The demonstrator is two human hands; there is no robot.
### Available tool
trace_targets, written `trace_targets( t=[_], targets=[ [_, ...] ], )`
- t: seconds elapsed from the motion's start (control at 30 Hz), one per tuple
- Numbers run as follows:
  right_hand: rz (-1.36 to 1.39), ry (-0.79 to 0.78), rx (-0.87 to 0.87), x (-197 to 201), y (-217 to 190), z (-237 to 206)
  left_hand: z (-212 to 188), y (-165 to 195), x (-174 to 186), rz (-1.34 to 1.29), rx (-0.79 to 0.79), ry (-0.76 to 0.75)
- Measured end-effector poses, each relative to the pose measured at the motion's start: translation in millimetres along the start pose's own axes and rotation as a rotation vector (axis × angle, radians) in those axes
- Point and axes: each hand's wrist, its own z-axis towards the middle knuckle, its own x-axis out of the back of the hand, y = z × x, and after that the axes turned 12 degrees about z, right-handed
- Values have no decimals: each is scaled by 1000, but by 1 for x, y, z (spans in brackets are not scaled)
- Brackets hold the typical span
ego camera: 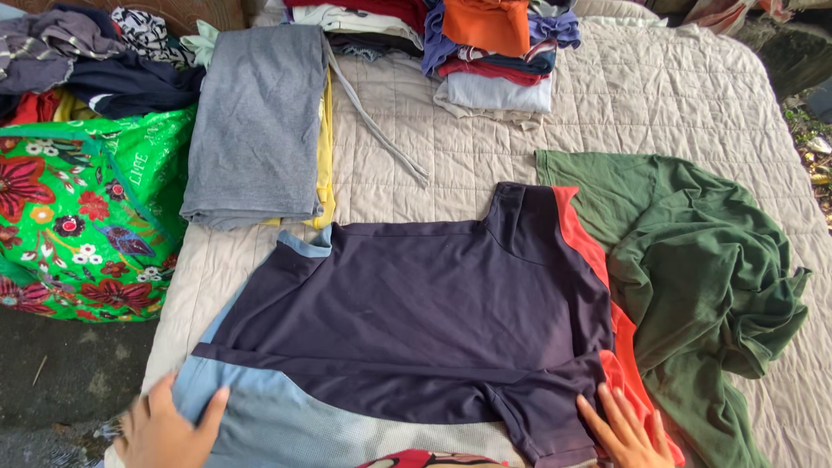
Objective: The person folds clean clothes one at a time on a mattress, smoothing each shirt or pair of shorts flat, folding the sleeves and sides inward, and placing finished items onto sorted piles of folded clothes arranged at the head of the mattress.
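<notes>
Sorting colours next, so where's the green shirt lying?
In the head view, the green shirt lies crumpled at the right on the quilt, beside the navy shirt.

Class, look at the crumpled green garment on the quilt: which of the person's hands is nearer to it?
Right. The right hand rests on the navy shirt just beside the green garment; the left hand is at the shirt's far, light-blue end.

Two bare hands only, at the bottom edge. Left hand (165, 429): no sleeve, no ring, no watch visible; wrist cut off by the frame. Right hand (626, 429): fingers (598, 414) bare, short plain nails, no sleeve or jewellery showing.
</notes>
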Motion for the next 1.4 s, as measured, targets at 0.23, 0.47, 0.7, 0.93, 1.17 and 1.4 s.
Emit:
trace_targets(
  t=[0.23,0.47,0.7,0.93,1.17,1.4],
  targets=[
    [415,155,-71,14,-21,158,91,121,48,-497,-511,172],
    [427,3,-1125,-38,26,349,157,168,29,-497,-250,-382],
    [982,179,-1055,-41,40,410,181,119,21,-876,-25,2],
    [1465,244,-1038,-11,47,466,222,120,38,-885,33,-9],
    [1591,40,-850,26,81,394,190,73,35,-1309,-24,-229],
    [1295,-504,-926,40,106,189,75,-16,0,-539,-343,99]
  ],
)
